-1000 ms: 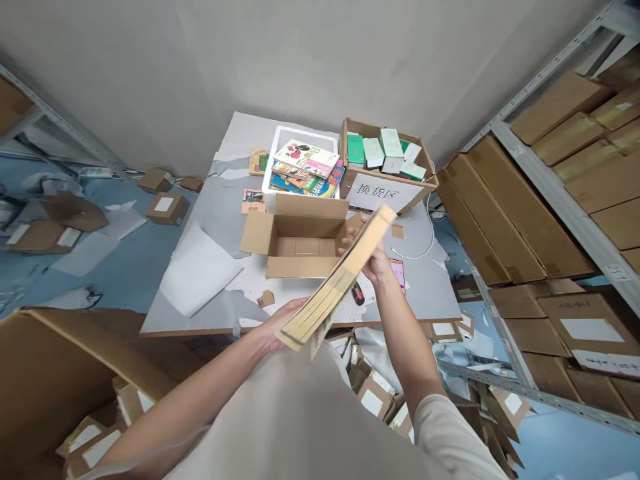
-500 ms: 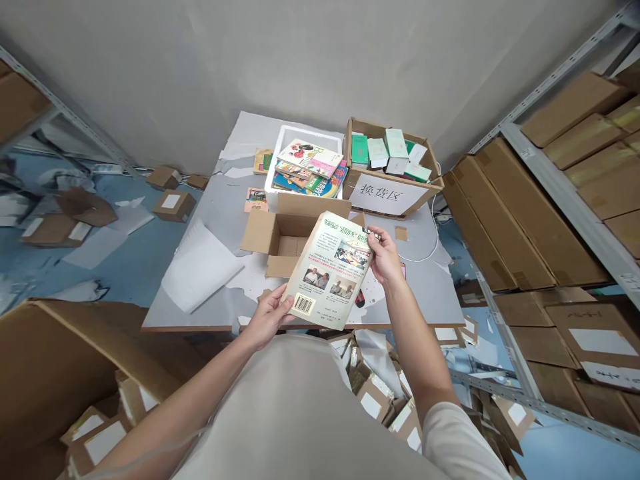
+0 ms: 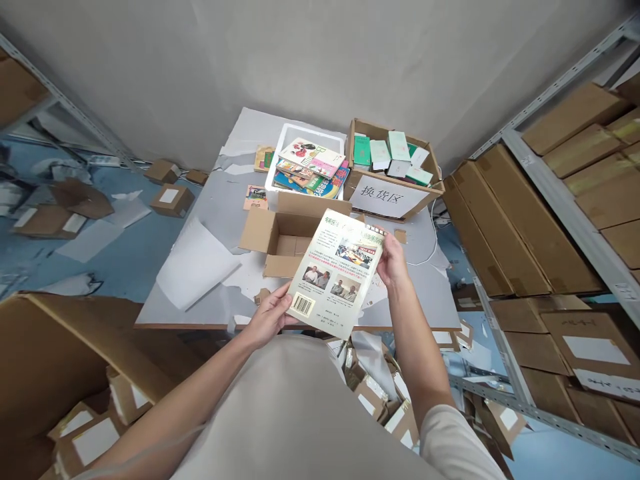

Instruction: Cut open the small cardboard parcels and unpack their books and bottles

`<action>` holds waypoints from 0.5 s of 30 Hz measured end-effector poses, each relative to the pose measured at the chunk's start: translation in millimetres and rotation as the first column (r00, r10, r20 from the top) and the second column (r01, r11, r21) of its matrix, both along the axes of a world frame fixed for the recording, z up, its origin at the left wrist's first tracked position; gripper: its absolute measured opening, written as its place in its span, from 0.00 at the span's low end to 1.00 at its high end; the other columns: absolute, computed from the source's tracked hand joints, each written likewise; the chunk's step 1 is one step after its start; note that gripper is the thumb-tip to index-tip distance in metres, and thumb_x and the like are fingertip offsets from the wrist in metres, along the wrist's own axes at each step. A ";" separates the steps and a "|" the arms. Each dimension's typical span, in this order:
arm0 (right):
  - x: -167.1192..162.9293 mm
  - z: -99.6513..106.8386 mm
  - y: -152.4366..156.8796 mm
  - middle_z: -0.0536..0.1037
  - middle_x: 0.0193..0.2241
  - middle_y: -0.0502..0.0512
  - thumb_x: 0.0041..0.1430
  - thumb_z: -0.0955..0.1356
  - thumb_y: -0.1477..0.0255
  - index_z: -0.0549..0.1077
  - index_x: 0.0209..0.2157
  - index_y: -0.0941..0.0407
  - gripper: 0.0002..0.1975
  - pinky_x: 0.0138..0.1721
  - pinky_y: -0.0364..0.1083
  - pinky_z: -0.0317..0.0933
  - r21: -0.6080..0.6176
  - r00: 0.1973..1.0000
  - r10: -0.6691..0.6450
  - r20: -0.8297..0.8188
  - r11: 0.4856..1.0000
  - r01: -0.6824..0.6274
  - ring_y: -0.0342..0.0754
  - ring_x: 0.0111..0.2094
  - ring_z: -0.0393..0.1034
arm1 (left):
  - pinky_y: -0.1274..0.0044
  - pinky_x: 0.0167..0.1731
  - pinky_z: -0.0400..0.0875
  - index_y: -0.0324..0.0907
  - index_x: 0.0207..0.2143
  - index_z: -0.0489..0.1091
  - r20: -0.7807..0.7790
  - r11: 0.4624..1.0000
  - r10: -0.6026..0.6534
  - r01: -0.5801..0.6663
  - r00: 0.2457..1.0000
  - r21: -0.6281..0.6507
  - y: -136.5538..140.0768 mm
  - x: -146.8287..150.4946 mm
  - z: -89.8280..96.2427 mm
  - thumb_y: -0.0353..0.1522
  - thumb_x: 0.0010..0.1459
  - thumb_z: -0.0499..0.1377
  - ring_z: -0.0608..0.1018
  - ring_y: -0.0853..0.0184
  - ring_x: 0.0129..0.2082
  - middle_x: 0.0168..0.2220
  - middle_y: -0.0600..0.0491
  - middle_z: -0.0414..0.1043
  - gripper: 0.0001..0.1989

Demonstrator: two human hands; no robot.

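Note:
Between my hands is a pale book [image 3: 333, 280], its back cover with photos and a barcode facing me. My left hand [image 3: 271, 316] grips its lower left corner, thumb on top beside the barcode. At the upper right edge, my right hand [image 3: 393, 264] holds it, with some fingers hidden behind the cover. Beyond the book, an open cardboard box [image 3: 281, 265] with raised flaps stands on the table, partly covered by the book. Behind that box, several colourful books [image 3: 313, 167] lie piled in a white tray [image 3: 274, 165].
A labelled carton [image 3: 384, 197] holding green and white boxes stands at the back right of the table [image 3: 210, 200]. White paper [image 3: 197, 263] lies on the left. Shelves of cartons [image 3: 535, 220] flank the right side; a large carton [image 3: 75, 327] with small boxes sits lower left.
The book has turned slightly and its upper right edge has shifted right with my right hand. My left hand keeps its grip at the lower corner.

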State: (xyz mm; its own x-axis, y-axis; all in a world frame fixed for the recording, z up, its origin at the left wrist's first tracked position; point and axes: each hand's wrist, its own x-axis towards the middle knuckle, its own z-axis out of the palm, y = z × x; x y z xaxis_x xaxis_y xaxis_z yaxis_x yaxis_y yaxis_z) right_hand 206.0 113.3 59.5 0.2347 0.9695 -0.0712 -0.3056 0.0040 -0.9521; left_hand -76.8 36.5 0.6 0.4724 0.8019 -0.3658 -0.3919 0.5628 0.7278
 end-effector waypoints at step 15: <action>-21.9 20.6 19.7 0.81 0.35 0.56 0.36 0.78 0.52 0.71 0.33 0.53 0.27 0.39 0.52 0.72 -0.012 0.972 0.211 0.101 0.977 -0.211 0.55 0.39 0.76 | 0.63 0.42 0.75 0.44 0.52 0.68 0.260 0.997 0.051 -0.033 0.964 -0.075 5.5 -2.0 9.8 0.55 0.51 0.58 0.77 0.54 0.47 0.48 0.44 0.75 0.32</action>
State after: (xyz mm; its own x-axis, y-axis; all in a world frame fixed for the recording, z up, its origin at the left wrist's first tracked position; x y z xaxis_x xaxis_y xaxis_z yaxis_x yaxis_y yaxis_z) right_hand 184.2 133.0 80.0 0.0305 0.9978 -0.0592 -0.2012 -0.0519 -0.9782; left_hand -78.8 42.0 10.4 0.5254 0.8001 -0.2896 -0.5877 0.5873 0.5565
